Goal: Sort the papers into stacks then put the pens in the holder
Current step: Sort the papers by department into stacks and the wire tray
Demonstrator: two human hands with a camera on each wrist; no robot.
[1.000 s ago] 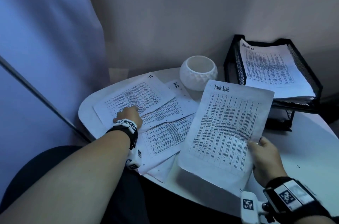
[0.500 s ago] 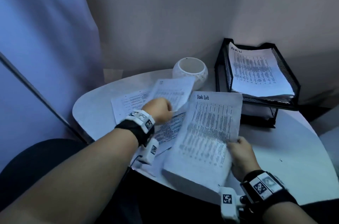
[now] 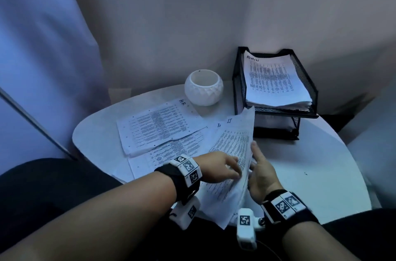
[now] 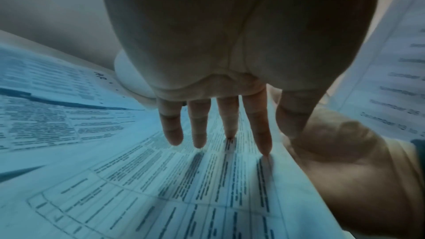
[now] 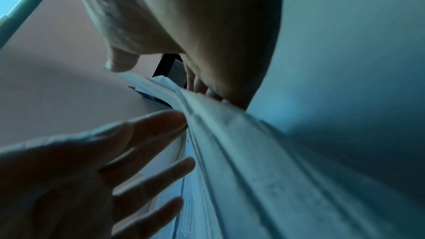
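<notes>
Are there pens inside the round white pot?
No, the head view shows the white pot open at the top with nothing sticking out.

Thin matt printed paper sheets between both hands, more matt paper left of them, smooth matt white table to the right, faceted matt ceramic-looking holder beyond, black metal mesh tray further right

Office desk: mesh paper tray (sheet labelled ADMIN), printed forms.
</notes>
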